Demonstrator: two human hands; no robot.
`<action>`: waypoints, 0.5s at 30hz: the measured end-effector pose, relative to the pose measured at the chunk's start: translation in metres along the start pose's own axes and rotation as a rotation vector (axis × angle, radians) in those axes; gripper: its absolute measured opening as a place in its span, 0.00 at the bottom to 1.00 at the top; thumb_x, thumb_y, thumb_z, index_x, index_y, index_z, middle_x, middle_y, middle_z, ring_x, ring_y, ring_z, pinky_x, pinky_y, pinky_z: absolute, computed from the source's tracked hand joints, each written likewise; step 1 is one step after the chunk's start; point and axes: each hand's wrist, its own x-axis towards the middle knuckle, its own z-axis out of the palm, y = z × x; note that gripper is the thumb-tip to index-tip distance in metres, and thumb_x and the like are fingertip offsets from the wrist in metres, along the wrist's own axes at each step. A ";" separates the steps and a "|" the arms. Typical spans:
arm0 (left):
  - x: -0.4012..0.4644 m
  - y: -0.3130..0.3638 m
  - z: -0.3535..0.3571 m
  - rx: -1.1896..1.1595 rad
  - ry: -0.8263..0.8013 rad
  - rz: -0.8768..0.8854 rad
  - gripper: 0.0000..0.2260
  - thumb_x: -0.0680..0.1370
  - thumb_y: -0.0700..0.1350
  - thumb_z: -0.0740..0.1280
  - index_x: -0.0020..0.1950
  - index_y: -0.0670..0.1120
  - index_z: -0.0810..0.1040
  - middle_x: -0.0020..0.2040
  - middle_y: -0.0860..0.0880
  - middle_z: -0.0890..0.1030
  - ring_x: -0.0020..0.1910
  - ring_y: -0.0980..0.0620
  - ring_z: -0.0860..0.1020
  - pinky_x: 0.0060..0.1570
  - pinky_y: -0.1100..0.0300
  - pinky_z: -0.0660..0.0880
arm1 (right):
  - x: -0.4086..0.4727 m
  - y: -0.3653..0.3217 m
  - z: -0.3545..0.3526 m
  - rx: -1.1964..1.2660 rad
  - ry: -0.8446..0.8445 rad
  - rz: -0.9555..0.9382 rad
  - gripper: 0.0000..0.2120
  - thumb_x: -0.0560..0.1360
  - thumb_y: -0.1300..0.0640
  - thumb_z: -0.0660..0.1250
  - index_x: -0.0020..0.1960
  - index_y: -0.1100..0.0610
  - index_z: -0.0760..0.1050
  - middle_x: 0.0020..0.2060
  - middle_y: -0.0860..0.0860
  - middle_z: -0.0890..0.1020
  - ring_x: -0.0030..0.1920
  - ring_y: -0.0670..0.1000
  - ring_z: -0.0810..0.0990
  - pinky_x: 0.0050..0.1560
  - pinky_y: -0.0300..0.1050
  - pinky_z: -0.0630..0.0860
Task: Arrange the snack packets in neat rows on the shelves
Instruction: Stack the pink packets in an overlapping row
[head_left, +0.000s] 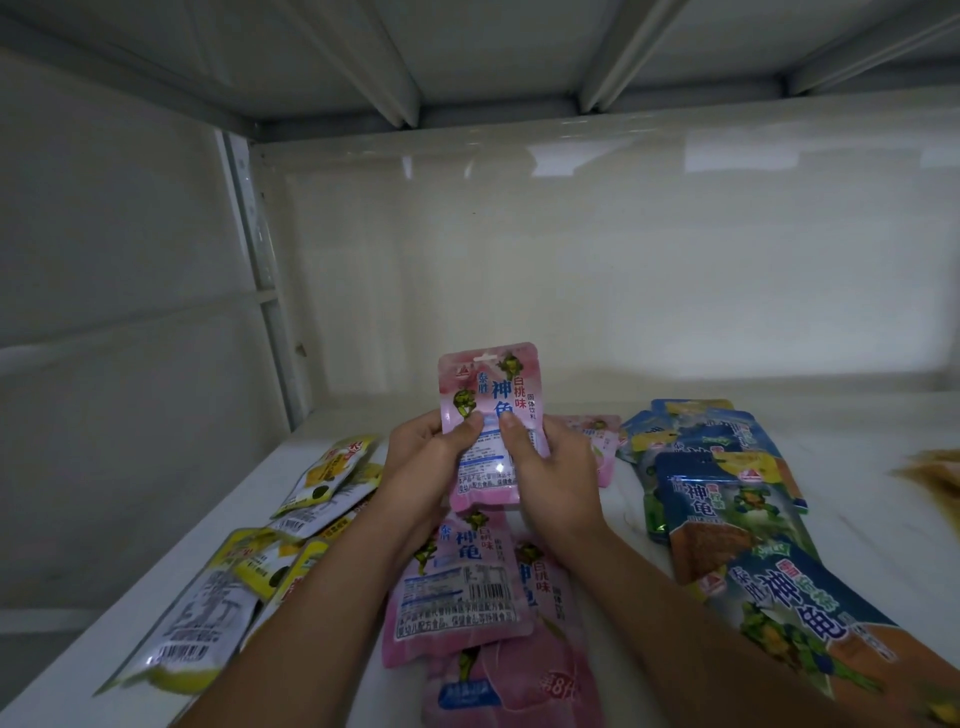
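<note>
Both hands hold pink snack packets (485, 395) upright above the white shelf (857, 431); at least two are stacked, one in front of the other. My left hand (421, 467) grips their left edge, thumb on the front. My right hand (550, 467) grips the right edge the same way. More pink packets (462, 582) lie flat on the shelf under my wrists. Yellow packets (322, 483) lie in a loose row at the left. Blue packets (727, 499) overlap in a pile at the right.
The shelf's cream back wall (623, 260) stands behind the packets. A metal upright (260, 270) marks the left rear corner, and the underside of the shelf above (493, 47) spans the top. Something tan and blurred (930, 478) lies at the far right.
</note>
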 end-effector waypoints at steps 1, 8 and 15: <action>0.001 0.000 0.000 0.003 0.007 0.016 0.09 0.82 0.39 0.70 0.58 0.35 0.83 0.52 0.35 0.87 0.53 0.34 0.86 0.57 0.36 0.81 | 0.000 0.000 0.000 0.016 -0.007 0.014 0.18 0.82 0.47 0.68 0.44 0.61 0.81 0.36 0.60 0.83 0.36 0.55 0.82 0.39 0.48 0.78; -0.002 -0.003 0.002 0.056 -0.014 0.041 0.07 0.81 0.38 0.71 0.57 0.38 0.84 0.51 0.36 0.87 0.52 0.33 0.86 0.51 0.39 0.83 | 0.001 -0.003 -0.002 0.061 -0.008 0.121 0.30 0.84 0.44 0.64 0.43 0.74 0.71 0.33 0.66 0.76 0.31 0.60 0.74 0.34 0.50 0.73; 0.000 -0.001 0.001 0.039 0.044 0.022 0.09 0.84 0.43 0.68 0.56 0.39 0.84 0.50 0.38 0.88 0.51 0.35 0.86 0.54 0.39 0.83 | 0.001 0.001 0.005 0.066 -0.033 0.103 0.25 0.84 0.46 0.64 0.46 0.70 0.77 0.42 0.69 0.82 0.43 0.70 0.84 0.42 0.63 0.81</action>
